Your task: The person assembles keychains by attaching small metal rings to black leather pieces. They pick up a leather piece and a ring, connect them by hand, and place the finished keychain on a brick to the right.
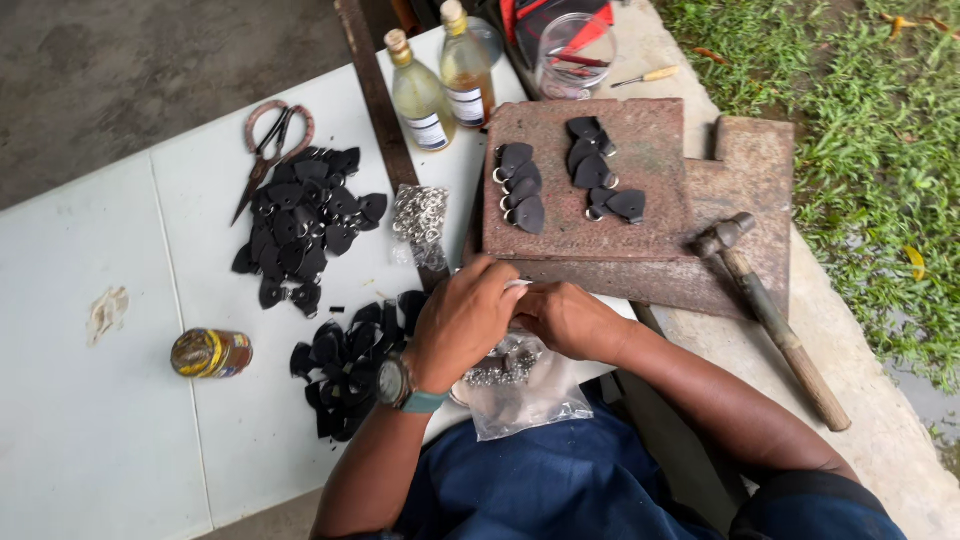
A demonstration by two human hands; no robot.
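My left hand [462,318], with a watch on the wrist, and my right hand [567,318] meet over a clear plastic bag [520,390] of small metal rings at the table's near edge. Both hands pinch something small between their fingertips; I cannot tell what it is. Just beyond them lies a rusty metal slab [660,190] carrying two short rows of black leather tabs [523,187] with rings fitted. A hammer [770,315] rests on the slab's right end.
Two piles of black leather pieces [300,225] lie on the white table [100,430], with scissors [270,150], a second bag of rings [420,222], a tin on its side [210,352], two bottles [420,95] and a clear jar [573,55]. Grass borders the right.
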